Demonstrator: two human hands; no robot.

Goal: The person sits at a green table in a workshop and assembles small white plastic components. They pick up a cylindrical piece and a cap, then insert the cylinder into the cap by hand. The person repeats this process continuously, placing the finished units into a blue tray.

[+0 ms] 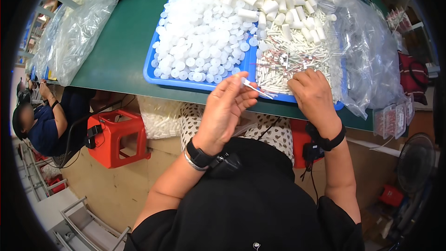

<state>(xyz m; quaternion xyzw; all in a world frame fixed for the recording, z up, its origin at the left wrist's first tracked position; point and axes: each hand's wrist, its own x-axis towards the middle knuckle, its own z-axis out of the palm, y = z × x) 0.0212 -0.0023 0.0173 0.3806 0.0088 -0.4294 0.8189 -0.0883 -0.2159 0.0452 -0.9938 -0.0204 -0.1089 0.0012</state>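
Note:
Just in front of the blue tray (179, 82), my left hand (224, 107) pinches a thin white stick (260, 92) between thumb and fingers. A small pale piece sits at the pinched end, partly covered by the fingertips. To the right, my right hand (312, 94) reaches into a heap of thin white sticks (275, 72), some with reddish parts. Its fingers are bent down and together; whatever they grip is hidden. Translucent white discs (200, 37) fill the tray's left side. Behind the sticks lies a pile of thick white cylinders (295, 11).
The tray stands at the near edge of a green table (116, 53). Clear plastic bags (364, 51) lie at its right. A red stool (116, 137) is on the floor at left, where another person (46, 125) sits. A black fan (415, 162) stands at lower right.

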